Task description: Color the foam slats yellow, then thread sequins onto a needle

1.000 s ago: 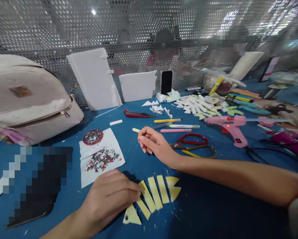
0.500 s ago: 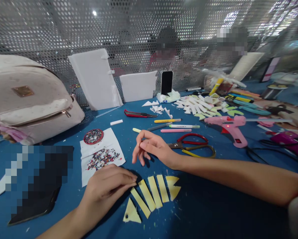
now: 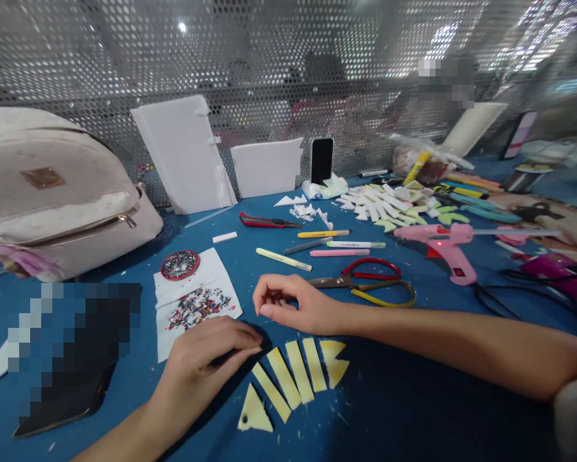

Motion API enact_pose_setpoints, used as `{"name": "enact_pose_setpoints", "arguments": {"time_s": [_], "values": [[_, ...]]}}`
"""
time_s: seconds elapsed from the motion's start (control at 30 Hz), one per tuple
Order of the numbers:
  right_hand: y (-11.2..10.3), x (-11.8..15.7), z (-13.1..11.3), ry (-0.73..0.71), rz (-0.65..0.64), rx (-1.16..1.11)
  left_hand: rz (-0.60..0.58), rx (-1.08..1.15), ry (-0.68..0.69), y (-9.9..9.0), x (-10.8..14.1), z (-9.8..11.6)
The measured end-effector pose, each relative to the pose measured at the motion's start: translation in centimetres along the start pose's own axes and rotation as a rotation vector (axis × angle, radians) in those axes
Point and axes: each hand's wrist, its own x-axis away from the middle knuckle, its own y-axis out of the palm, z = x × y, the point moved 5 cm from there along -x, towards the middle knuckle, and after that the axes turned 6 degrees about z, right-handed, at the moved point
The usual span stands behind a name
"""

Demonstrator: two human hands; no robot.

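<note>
Yellow-painted strips (image 3: 300,372) lie in a row on the table, with a triangular head piece (image 3: 254,410) at one end and a notched tail piece (image 3: 335,364) at the other, like a fish skeleton. A small dark hole marks the head. My left hand (image 3: 211,366) rests just left of the strips, thumb and fingertips brought together. My right hand (image 3: 300,305) hovers beyond them, fingers curled and thumb against the forefinger. Whether either hand holds something tiny cannot be seen. Scissors (image 3: 339,281) with red and yellow handles lie behind my right hand.
White paper (image 3: 199,340) carries loose sequins and a round red-rimmed lid (image 3: 180,265). Several markers (image 3: 324,234) and a red box cutter (image 3: 269,221) lie farther back. A pink glue gun (image 3: 449,247) is right, a backpack (image 3: 61,192) left, and a pile of cut pieces (image 3: 384,202) behind.
My right hand has moved down and towards me, its fingers curling in, uncovering the pale yellow marker behind it. My left hand has hardly moved.
</note>
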Motion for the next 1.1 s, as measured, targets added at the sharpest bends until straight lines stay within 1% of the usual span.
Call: {"name": "enact_pose_setpoints", "arguments": {"time_s": [0.13,0.37,0.57,0.73,0.9,0.97,1.03,1.1], "values": [[0.4,0.1,0.4,0.007,-0.036,0.073,0.019,-0.026,0.006,-0.1,0.2,-0.1],[0.1,-0.1,1.1,0.056,0.064,0.088,-0.001,-0.047,-0.002,0.0,0.4,-0.3],[-0.1,-0.2,0.8,0.061,0.077,0.161,-0.001,-0.061,0.006,0.0,0.4,-0.5],[-0.2,-0.3,-0.4,-0.131,0.097,0.242,0.026,-0.149,-0.014,-0.2,0.4,-0.6],[-0.1,0.0,-1.0,-0.238,0.082,0.256,0.027,-0.153,-0.037,-0.2,0.7,-0.8],[0.0,0.3,-1.5,-0.340,0.081,0.300,0.020,-0.141,-0.058,-0.1,0.8,-0.9],[0.4,0.6,-1.8,-0.454,0.051,0.374,0.022,-0.138,-0.075,-0.1,0.8,-0.9],[0.8,0.8,-2.0,-0.529,0.026,0.453,0.022,-0.141,-0.071,-0.1,0.7,-0.8]]}}
